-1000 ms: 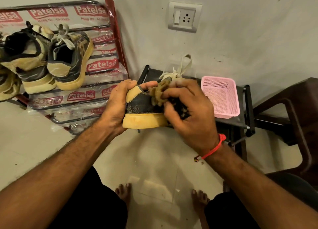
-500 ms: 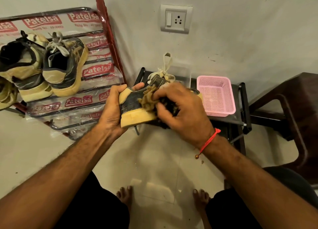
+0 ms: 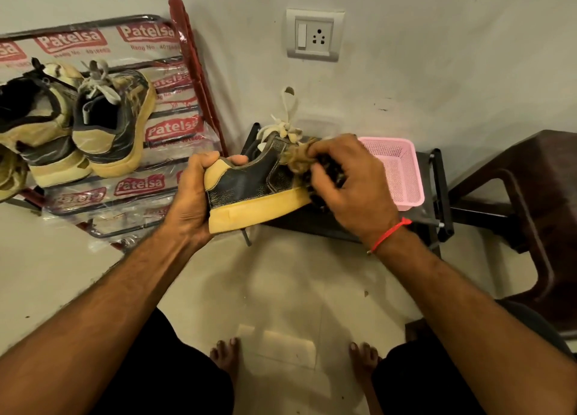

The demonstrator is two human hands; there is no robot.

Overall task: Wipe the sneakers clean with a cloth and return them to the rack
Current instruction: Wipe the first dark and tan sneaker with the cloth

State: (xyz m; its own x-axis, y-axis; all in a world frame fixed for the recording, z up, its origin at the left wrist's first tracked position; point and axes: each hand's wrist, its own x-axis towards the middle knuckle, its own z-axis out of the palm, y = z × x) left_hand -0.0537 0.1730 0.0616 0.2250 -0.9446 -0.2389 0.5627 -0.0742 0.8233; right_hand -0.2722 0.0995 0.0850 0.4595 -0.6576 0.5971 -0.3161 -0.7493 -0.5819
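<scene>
A black sneaker (image 3: 249,187) with a yellow sole and pale laces is held in the air at the centre, heel toward the left. My left hand (image 3: 190,196) grips its heel, thumb over the collar. My right hand (image 3: 346,177) holds a crumpled brown cloth (image 3: 298,160) against the sneaker's side near the laces and hides its toe. Two matching sneakers (image 3: 109,127) (image 3: 37,127) sit heel-out on the metal rack (image 3: 175,130) at the left, which is wrapped in printed plastic.
A pink mesh basket (image 3: 402,171) stands on a low black stand (image 3: 437,190) behind the sneaker. A dark brown plastic chair (image 3: 537,202) is at the right. A wall socket (image 3: 313,35) is above. My bare feet (image 3: 226,353) rest on the pale tiled floor.
My right hand with the cloth has slid along the sneaker's side from near the heel toward the laces and toe, uncovering more of the black side. The left hand keeps its grip.
</scene>
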